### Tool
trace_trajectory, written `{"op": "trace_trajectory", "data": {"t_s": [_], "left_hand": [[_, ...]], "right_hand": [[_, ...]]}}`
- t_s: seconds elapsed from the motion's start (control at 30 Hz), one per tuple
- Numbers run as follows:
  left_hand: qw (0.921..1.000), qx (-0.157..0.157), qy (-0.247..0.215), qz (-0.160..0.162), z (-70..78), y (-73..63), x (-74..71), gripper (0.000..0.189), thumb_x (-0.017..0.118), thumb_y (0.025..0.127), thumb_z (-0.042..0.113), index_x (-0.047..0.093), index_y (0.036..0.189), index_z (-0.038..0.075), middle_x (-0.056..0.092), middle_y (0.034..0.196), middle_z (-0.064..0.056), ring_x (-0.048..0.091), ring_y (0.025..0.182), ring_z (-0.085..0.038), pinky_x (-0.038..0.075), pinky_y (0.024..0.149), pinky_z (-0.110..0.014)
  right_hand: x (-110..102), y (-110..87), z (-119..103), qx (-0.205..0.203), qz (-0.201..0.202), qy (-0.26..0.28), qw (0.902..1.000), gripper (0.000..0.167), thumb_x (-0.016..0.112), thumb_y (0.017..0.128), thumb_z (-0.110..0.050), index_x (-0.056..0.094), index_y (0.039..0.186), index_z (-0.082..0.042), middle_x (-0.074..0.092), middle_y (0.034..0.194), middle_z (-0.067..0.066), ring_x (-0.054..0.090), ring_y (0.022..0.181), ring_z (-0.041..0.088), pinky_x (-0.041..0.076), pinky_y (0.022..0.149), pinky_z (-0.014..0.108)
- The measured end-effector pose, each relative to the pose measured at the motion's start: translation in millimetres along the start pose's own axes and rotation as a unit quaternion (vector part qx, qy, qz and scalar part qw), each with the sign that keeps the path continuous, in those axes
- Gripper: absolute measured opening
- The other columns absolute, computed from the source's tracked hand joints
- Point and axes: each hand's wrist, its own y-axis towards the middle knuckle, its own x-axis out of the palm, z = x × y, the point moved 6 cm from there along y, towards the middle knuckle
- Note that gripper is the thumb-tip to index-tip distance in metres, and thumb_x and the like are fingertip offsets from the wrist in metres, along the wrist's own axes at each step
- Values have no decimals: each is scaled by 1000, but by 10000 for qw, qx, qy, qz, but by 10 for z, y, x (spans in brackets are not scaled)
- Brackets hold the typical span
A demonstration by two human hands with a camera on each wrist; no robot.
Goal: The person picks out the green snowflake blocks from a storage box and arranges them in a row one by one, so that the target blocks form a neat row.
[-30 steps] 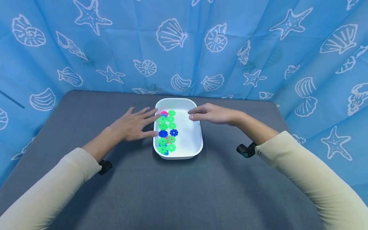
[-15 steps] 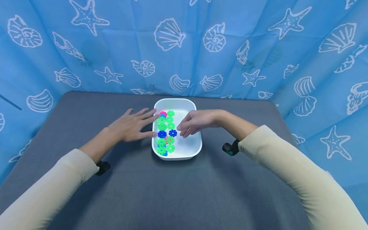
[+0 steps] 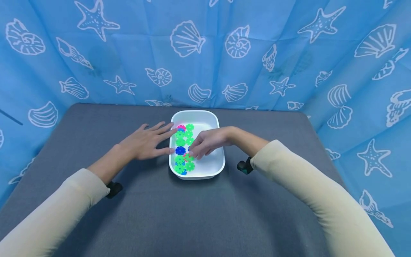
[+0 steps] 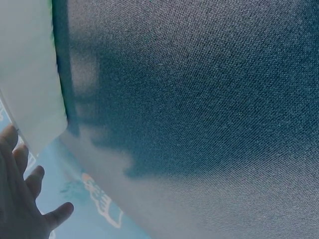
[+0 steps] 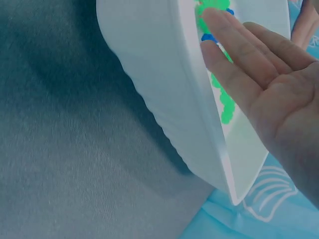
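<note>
A white tray (image 3: 208, 175) holds several notched plastic snowflake discs along its left side: green discs (image 3: 180, 142), a dark blue disc (image 3: 180, 150) and a pink disc (image 3: 181, 127). My left hand (image 3: 146, 142) is at the tray's left rim, fingers spread. In the left wrist view its fingers (image 4: 34, 181) show beside the tray wall. My right hand (image 3: 208, 142) reaches down into the tray, its fingertips right at a green disc (image 3: 190, 157) near the front and partly covering a second blue disc. The right wrist view shows its fingers (image 5: 239, 50) loosely extended over the discs.
The tray stands on a table with a dark grey cloth (image 3: 199, 214). Behind the table hangs a blue curtain (image 3: 128, 53) printed with white seashells and starfish. Each wrist wears a small black device (image 3: 245, 166).
My right hand has moved from the tray's right rim leftward and down to the discs at the front. My left hand has stayed at the left rim.
</note>
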Motion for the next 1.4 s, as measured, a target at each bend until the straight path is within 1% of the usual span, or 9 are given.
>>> {"op": "trace_trajectory", "data": {"t_s": [0.13, 0.23, 0.33, 0.53, 0.73, 0.9, 1.07, 1.2, 1.4], "left_hand": [[10000, 1, -60, 34, 8, -5, -7, 86, 36, 93, 75, 16, 161, 27, 10, 167, -3, 12, 152, -36, 15, 112, -71], [10000, -1, -85, 39, 8, -5, -7, 85, 37, 94, 74, 15, 161, 27, 9, 167, -2, 12, 152, -35, 15, 112, -71], [10000, 27, -79, 24, 5, -9, -3, 85, 36, 94, 74, 15, 161, 26, 9, 167, -3, 11, 152, -36, 15, 112, -71], [9999, 38, -89, 40, -3, -20, 1, 85, 35, 95, 74, 15, 161, 24, 9, 167, -4, 12, 151, -37, 15, 111, -72], [9999, 66, -61, 88, 3, -18, 7, 85, 34, 94, 74, 16, 161, 24, 10, 167, -4, 13, 151, -37, 17, 111, -72], [9999, 89, -41, 85, -3, -16, 12, 84, 35, 95, 72, 15, 161, 24, 9, 167, -4, 13, 151, -37, 18, 111, -72], [9999, 82, -50, 101, 1, -21, 11, 83, 37, 96, 71, 14, 161, 24, 9, 167, -4, 13, 151, -36, 18, 111, -71], [9999, 73, -71, 121, 2, -17, 11, 82, 37, 96, 70, 15, 161, 24, 10, 167, -4, 13, 151, -36, 18, 111, -71], [9999, 68, -65, 96, 9, -26, 9, 83, 37, 96, 71, 15, 161, 24, 9, 167, -4, 13, 151, -36, 19, 111, -71]], "right_hand": [[36, 71, -12, -10, -125, -139, 9998, 57, 56, 101, -38, 47, 148, -7, 58, 141, 5, 55, 129, 16, 41, 110, 35], [61, 100, -32, -11, -214, -92, 9997, 54, 55, 102, -36, 48, 147, -7, 57, 142, 5, 54, 129, 17, 40, 111, 36], [87, 129, -55, 60, -260, -104, 9996, 53, 57, 101, -35, 50, 146, -8, 58, 141, 4, 55, 129, 18, 40, 111, 37], [133, 201, -96, 189, -305, -343, 9988, 53, 60, 100, -35, 52, 145, -10, 58, 139, 4, 57, 127, 21, 42, 109, 41], [172, 259, -136, 160, -325, -287, 9989, 49, 59, 101, -30, 52, 144, -7, 62, 134, 6, 60, 122, 23, 46, 104, 40], [222, 295, -165, 194, -445, -382, 9981, 49, 58, 102, -23, 49, 147, -7, 60, 137, 4, 58, 124, 18, 44, 107, 37], [244, 318, -195, 150, -560, -518, 9970, 48, 55, 102, -12, 46, 149, -6, 61, 136, 3, 56, 123, 13, 41, 110, 32], [249, 340, -206, 127, -615, -386, 9973, 48, 55, 102, -7, 45, 148, -4, 64, 131, 5, 58, 122, 13, 40, 109, 30], [292, 378, -231, 10, -736, -313, 9968, 48, 54, 102, -6, 44, 148, -2, 64, 133, 8, 58, 123, 14, 40, 109, 30]]}}
